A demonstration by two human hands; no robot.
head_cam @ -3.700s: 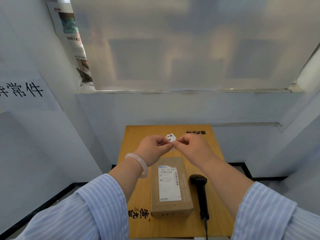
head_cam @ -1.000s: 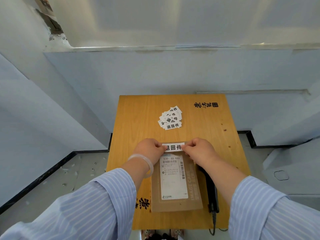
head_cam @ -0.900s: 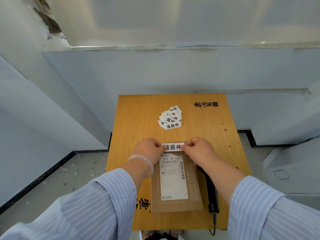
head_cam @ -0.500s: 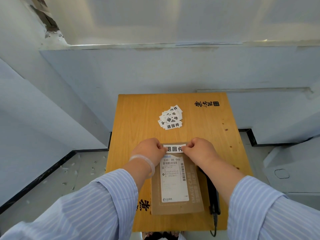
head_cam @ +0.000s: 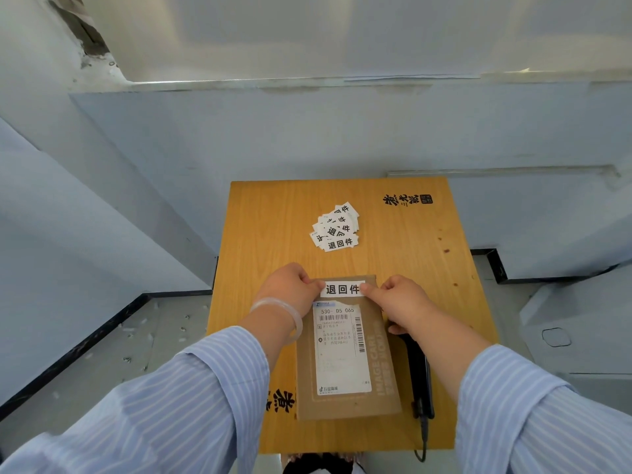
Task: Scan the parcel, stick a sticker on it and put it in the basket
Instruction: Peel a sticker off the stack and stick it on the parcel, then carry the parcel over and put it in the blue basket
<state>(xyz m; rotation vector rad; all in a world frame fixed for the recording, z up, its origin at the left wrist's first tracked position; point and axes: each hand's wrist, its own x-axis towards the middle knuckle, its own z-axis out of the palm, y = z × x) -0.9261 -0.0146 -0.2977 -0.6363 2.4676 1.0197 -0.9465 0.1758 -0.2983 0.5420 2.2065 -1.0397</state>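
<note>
1. Pale blue-white walls close in on three sides of a small wood-grain worktop, smooth and varnished, with black brush characters printed near its far right corner and its near edge.
2. The parcel lies flat at the near middle of the worktop: a slim brown cardboard box, matte, its printed shipping label facing up, which leaves the bare strip at its far end free.
3. Over that strip sits the sticker, a white paper rectangle with bold black characters. The left hand and right hand each pinch one short end, fingers closed on the paper, probably to keep it taut and square while it is laid down.
4. I cannot tell whether it is fully pressed on yet.
5. A loose pile of stickers waits farther off, within reach.
6. The black scanner lies just right of the parcel, its cord trailing off the near edge; no basket is in sight.
</note>
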